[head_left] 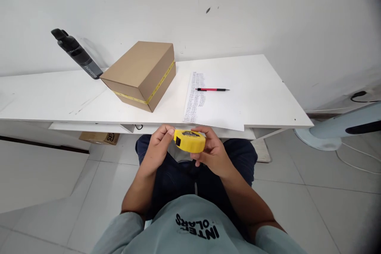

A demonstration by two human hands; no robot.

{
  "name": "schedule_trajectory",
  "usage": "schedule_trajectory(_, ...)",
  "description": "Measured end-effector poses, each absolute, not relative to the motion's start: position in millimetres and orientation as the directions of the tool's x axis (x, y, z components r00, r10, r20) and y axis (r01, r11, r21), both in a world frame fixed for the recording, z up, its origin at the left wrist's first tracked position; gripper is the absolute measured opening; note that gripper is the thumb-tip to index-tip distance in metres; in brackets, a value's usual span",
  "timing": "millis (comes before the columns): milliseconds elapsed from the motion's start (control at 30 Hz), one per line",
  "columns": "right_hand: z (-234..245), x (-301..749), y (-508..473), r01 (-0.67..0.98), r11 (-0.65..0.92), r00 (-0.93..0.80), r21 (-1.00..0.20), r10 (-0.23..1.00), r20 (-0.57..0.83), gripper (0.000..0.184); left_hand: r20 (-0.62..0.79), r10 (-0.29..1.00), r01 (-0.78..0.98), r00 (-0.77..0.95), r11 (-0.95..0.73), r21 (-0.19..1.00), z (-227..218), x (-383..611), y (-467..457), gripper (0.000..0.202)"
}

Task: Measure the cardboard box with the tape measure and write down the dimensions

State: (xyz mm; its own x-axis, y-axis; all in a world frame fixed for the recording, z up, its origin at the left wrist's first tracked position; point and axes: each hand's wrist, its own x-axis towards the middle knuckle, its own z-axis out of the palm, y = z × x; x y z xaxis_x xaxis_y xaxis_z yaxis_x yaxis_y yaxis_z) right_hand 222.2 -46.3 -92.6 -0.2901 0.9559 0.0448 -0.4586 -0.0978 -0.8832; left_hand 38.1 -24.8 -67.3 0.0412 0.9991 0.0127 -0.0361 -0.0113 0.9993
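Note:
A yellow tape measure (189,140) is held over my lap, just below the front edge of the white table (268,99). My right hand (212,152) cups it from the right with fingers wrapped round its case. My left hand (159,143) is closed at its left end, fingertips pinching near the black tape mouth. On the table stands a brown cardboard box (139,73) with yellow tape along its side. To its right lies a printed sheet of paper (208,105) with a red and black pen (212,89) on it.
A black bottle-shaped object (76,52) leans against the white wall at the back left. A small cardboard box (99,137) lies on the tiled floor under the table. A pale fan base (333,129) and cables are at the right.

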Motion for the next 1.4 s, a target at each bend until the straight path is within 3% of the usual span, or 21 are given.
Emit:
schedule_trajectory(100,-97.8,215.0,-45.1,-0.318,0.044,-0.125,-0.947,0.988,0.088,0.048,-0.062,0.988,-0.123,0.138,0.079,0.989,-66.9,40.5,-24.7,0.048)
schedule_trajectory(167,-100.8,211.1,-44.5,-0.274,0.042,-0.079,-0.961,0.995,0.066,0.052,-0.069,0.978,-0.127,0.196,0.095,0.987,-66.2,42.0,-25.6,0.052)
schedule_trajectory(333,-104.9,205.0,-44.5,-0.414,-0.042,-0.048,-0.909,0.999,-0.025,0.058,-0.038,0.975,0.081,0.217,0.021,0.997,-64.9,45.5,-30.9,0.059)
schedule_trajectory(500,-101.3,204.1,-44.0,-0.437,-0.019,-0.004,-0.899,1.0,-0.019,0.055,0.008,0.971,0.096,0.238,-0.032,0.995,-67.1,44.9,-34.0,0.061)
schedule_trajectory(600,-97.7,204.6,-44.5,-0.407,0.019,0.007,-0.913,1.0,0.018,0.052,-0.043,0.954,0.022,0.297,0.038,0.999,-70.6,44.4,-31.7,0.063)
schedule_trajectory(767,-95.4,209.3,-45.2,-0.289,0.154,0.049,-0.945,0.988,0.146,0.045,-0.219,0.898,-0.262,0.381,0.332,0.906,-68.3,41.0,-23.7,0.056)
schedule_trajectory(867,-94.6,223.5,-43.2,-0.224,0.251,0.102,-0.942,0.967,0.233,0.042,-0.208,0.938,-0.32,0.276,0.294,0.9,-49.0,19.1,-11.1,0.05)
schedule_trajectory(1033,-91.6,261.1,-34.3,-0.179,0.352,0.253,-0.919,0.919,0.303,0.039,-0.027,0.991,-0.234,-0.134,-0.005,0.972,26.8,-60.2,28.2,0.015)
schedule_trajectory(1133,-85.7,269.3,-26.7,-0.182,0.411,0.372,-0.893,0.87,0.324,0.042,0.101,0.958,-0.139,-0.267,-0.142,0.98,77.2,-106.2,56.0,0.023)
schedule_trajectory(1267,-76.9,253.7,-19.4,-0.129,0.441,0.384,-0.888,0.848,0.366,0.045,0.087,0.942,-0.021,-0.325,-0.099,0.995,111.0,-134.9,96.6,0.038)
schedule_trajectory(1400,-73.5,229.5,-11.3,-0.062,0.382,0.317,-0.922,0.884,0.345,0.048,-0.014,0.953,0.175,-0.304,0.07,0.982,101.7,-133.7,136.2,0.035)
